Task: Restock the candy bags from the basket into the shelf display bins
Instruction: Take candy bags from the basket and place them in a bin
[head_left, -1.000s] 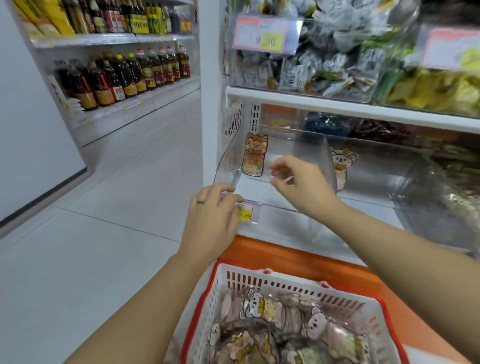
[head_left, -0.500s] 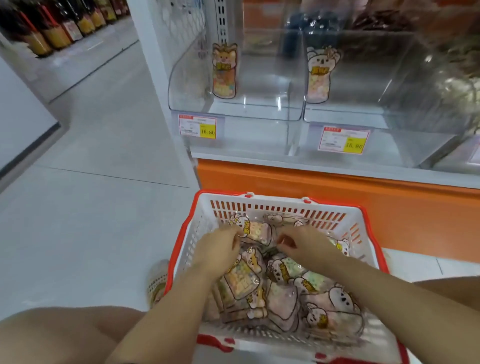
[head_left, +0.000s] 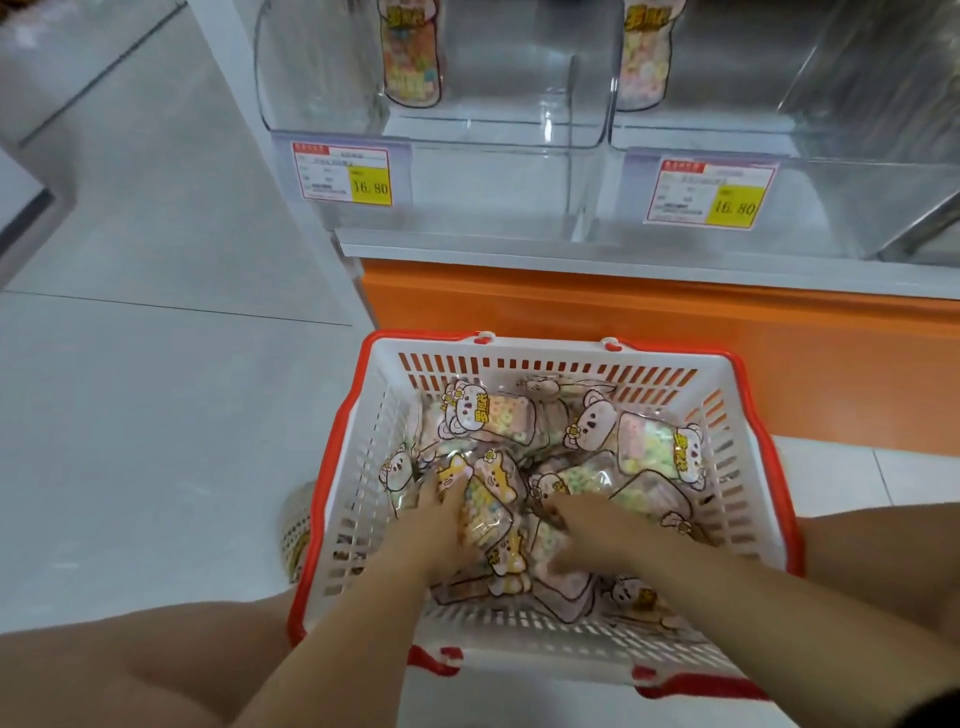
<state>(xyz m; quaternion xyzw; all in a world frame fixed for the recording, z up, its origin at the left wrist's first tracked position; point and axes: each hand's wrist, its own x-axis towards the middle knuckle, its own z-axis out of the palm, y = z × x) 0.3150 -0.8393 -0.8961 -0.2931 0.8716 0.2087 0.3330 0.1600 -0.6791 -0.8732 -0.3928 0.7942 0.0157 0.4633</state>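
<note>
Digging with left hand (head_left: 441, 514) and right hand (head_left: 589, 530) into the candy bags (head_left: 498, 422) heaped in the basket (head_left: 545, 349), on the floor (head_left: 156, 415) below the display bins (head_left: 498, 132) — cannot tell whether gripping or just pressing.

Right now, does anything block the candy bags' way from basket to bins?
Nothing visible does. The left hand and right hand are on the candy bags in the basket; the left bin and right bin above are open at the top, each holding one bag.
</note>
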